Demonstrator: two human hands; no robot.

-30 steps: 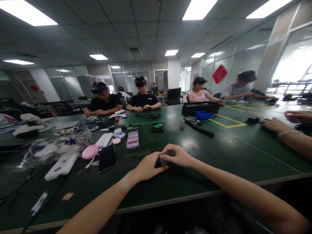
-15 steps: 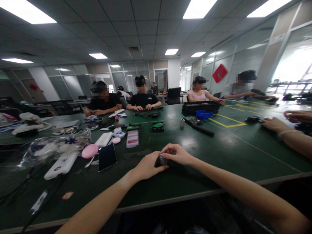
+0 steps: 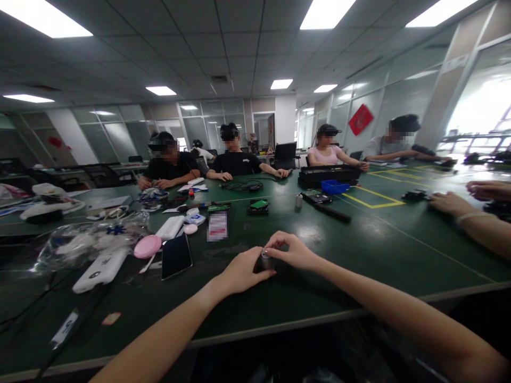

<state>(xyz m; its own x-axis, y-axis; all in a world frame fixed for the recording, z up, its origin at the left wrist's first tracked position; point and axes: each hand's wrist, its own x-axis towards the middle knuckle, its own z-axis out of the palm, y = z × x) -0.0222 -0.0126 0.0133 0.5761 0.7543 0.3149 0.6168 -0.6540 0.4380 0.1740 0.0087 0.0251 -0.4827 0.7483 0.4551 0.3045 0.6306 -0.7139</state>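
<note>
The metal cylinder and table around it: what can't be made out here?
Head view throughout:
Metal cylinder, far side: hidden by the left hand.
Right hand, what its fingertips touch: too small.
Neighbour, past the forearms: cut off, right edge.
Green circuit board, markings: too small.
Clear plastic bag, contents: blurred.

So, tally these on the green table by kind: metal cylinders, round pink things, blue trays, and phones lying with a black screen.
Metal cylinders: 2, the held one in the left hand and the standing one
Round pink things: 2, the larger disc and the smaller disc
Blue tray: 1
Black-screened phone: 1
Total: 6
</note>
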